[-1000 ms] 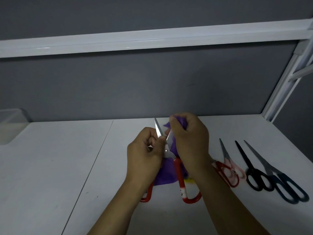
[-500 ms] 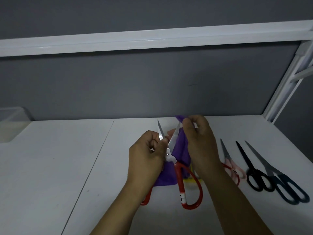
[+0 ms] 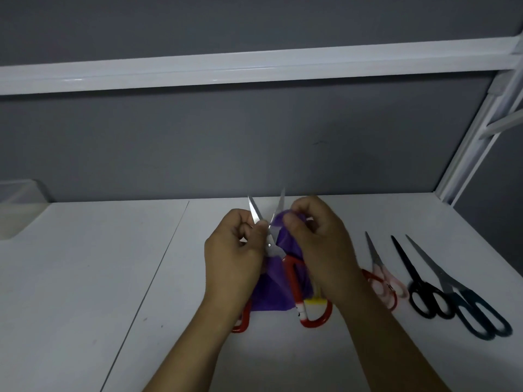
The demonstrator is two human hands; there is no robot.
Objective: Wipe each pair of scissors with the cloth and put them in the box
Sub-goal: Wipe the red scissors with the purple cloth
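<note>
At the middle of the table (image 3: 85, 278), the open scissors (image 3: 271, 244) are held up between the left hand (image 3: 235, 258) and the right hand (image 3: 322, 250), tips pointed away and handles nearest the person. The cloth (image 3: 271, 290) is pinched against the right blade and hangs between the handles. To the right, three more pairs are laid side by side on the table: the nearest pair (image 3: 379, 273), the middle pair (image 3: 418, 287) and the outermost pair (image 3: 464, 301). The box (image 3: 17, 216) is set at the far left, against the wall (image 3: 254, 142).

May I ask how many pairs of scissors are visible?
5: the red-handled pair held at centre; rightward lie the pink pair, second red pair beneath it, black pair, blue pair. The cloth may hide more.
</note>
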